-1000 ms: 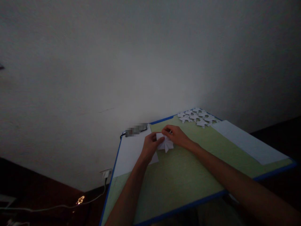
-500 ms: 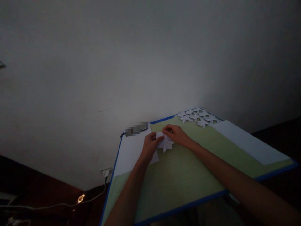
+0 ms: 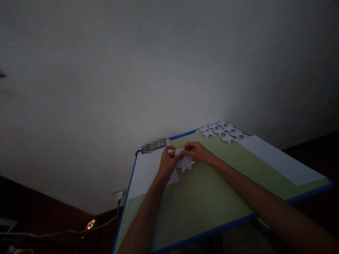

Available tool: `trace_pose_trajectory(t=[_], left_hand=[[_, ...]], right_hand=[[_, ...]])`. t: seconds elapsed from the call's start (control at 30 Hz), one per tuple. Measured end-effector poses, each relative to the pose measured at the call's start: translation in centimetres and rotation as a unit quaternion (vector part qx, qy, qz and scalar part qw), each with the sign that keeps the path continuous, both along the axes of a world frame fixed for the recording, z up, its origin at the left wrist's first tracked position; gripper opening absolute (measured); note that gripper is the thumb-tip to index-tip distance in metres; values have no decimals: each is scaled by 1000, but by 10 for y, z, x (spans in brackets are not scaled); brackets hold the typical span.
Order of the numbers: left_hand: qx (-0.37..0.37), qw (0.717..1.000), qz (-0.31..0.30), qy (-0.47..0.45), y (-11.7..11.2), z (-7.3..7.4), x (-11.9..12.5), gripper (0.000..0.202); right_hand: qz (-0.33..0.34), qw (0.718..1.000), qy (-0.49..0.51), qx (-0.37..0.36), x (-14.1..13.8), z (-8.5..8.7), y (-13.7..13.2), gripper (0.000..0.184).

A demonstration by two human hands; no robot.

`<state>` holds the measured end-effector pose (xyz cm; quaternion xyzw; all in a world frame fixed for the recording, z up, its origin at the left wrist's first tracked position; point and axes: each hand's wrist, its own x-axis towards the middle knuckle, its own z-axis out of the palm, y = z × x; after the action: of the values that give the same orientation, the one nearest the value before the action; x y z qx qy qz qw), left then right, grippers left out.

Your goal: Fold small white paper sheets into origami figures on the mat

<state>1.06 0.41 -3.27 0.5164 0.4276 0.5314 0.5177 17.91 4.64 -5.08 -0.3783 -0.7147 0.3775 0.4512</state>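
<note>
A folded white paper with pointed, creased flaps is held up between my hands, above the green tabletop. My left hand pinches its left side, thumb across the front. At the upper right edge, my right hand grips the paper with bent fingers, close to the left thumb. Fingers hide part of the upper folds. Behind my left hand lie white sheets on the table's left side.
Several folded paper pieces lie at the far right corner. White paper covers part of the right side. A dark phone-like device, partly blurred out, rests at the back left by the wall. A white cable runs from a wall socket.
My right fingers have come lower and nearer to my left thumb. The folded paper has turned slightly, its lower points shifting a little left and down.
</note>
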Motion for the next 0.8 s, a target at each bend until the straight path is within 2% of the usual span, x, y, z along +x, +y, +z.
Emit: trace_pose_trajectory(t=[0.3,0.43,0.8], left_hand=[[0,1000,-15,0,1,0,0,61],[1,999,-34,2,-2,2,0,56],[0,1000,-9,2,-1,2,1,58]], right_hand=[[-11,998,-36,53,-2,-1,-3,22],[-28,995,-54,79,0,1,-1,28],[-12,999,-1,30,-2,1,-1,22]])
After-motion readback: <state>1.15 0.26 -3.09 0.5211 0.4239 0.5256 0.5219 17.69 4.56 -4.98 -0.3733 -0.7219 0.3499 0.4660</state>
